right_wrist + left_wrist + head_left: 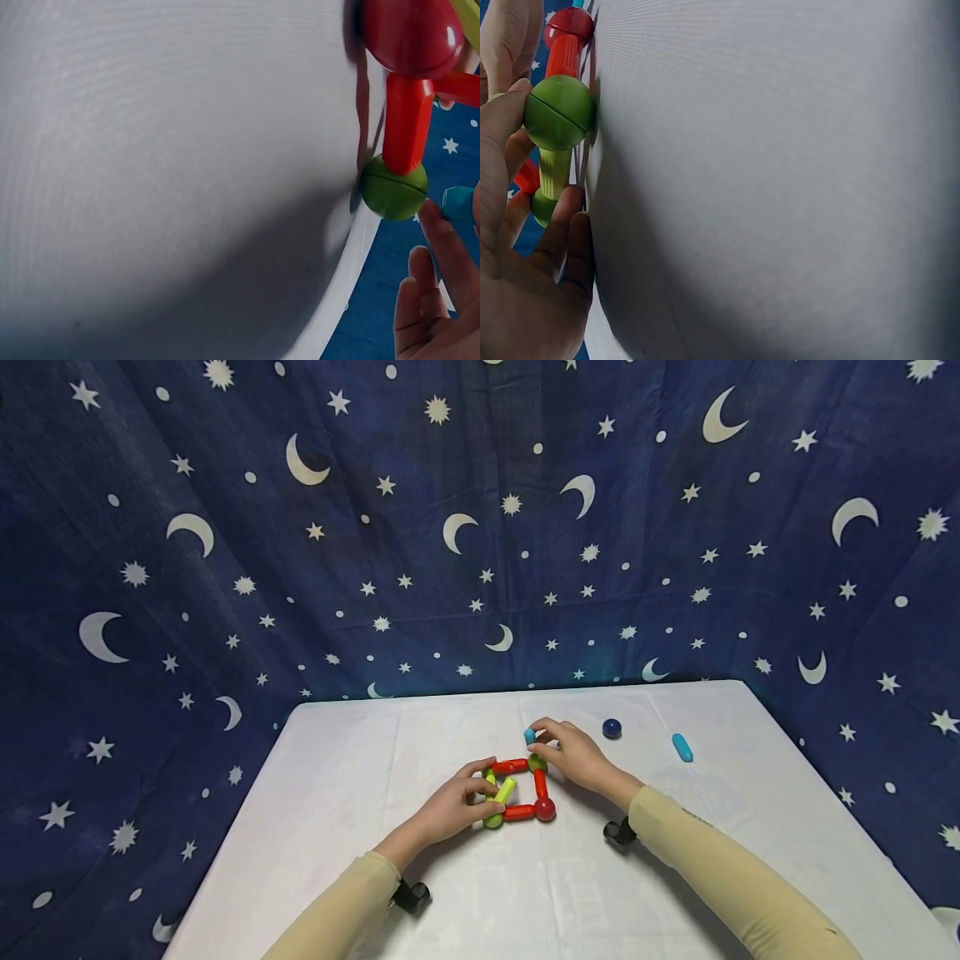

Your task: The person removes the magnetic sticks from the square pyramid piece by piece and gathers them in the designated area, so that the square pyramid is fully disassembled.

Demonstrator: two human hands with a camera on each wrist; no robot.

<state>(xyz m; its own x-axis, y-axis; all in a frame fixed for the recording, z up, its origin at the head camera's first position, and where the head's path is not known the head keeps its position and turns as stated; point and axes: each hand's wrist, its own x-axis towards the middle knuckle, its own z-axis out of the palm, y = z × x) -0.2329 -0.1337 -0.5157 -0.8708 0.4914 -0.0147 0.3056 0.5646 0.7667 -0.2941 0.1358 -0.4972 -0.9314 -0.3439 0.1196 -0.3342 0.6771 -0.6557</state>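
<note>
A square of magnetic building rods and balls lies on the white table. Its sides are red rods (518, 812) and a yellow-green rod; a red ball (545, 809) sits at the near right corner, with green balls (559, 112) at the others. My left hand (450, 808) is at the left side, thumb and fingers around a raised yellow rod (506, 791) by the near left green ball. My right hand (576, 755) pinches a blue rod (530, 737) upright, just above the far right green ball (394, 187). Its tip's contact with that ball cannot be made out.
Right of my right hand, a dark blue ball (612, 728) rests on the table. Farther right lies another blue rod (682, 747). Behind the table (360, 743) hangs a navy curtain (420, 510) with moons and stars.
</note>
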